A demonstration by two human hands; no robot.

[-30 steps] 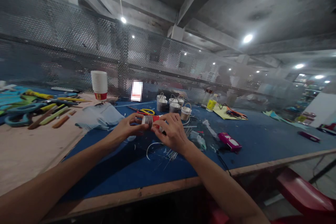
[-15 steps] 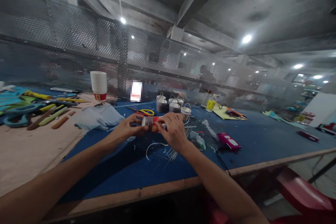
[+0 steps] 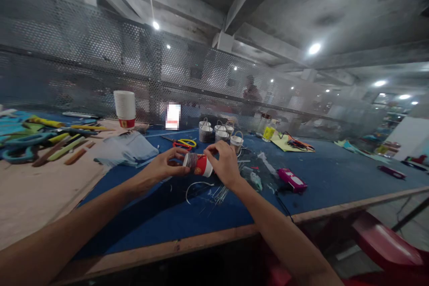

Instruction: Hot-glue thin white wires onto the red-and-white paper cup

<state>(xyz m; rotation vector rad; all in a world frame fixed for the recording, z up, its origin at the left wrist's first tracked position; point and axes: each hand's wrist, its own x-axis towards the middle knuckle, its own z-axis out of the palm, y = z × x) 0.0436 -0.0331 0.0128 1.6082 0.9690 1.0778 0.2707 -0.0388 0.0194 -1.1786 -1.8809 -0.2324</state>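
My left hand (image 3: 165,164) grips a paper cup (image 3: 203,165) by its base end. The cup lies tilted on its side above the blue table, red band and white mouth towards the right. Grey cord (image 3: 191,161) is wound round the part nearest my left fingers. My right hand (image 3: 225,161) is at the mouth end, thumb and fingertips drawn together by the cup's upper edge. Whatever is between those fingertips is too small to make out. Beyond the hands stand several small cord-wrapped cups with handles (image 3: 221,136). Scissors (image 3: 185,144) with red and yellow handles lie behind the cup.
A stack of paper cups (image 3: 124,106) stands at the left, behind a crumpled pale cloth (image 3: 125,149). Thin wires (image 3: 220,195) and a white loop of cord (image 3: 188,192) lie near my hands. Farther right are a magenta device (image 3: 291,180) and a yellow-labelled bottle (image 3: 269,132).
My right hand has shifted from over the cup to its upper edge, uncovering the red band and mouth. The cup's mouth end has tipped lower. My left hand keeps its hold.
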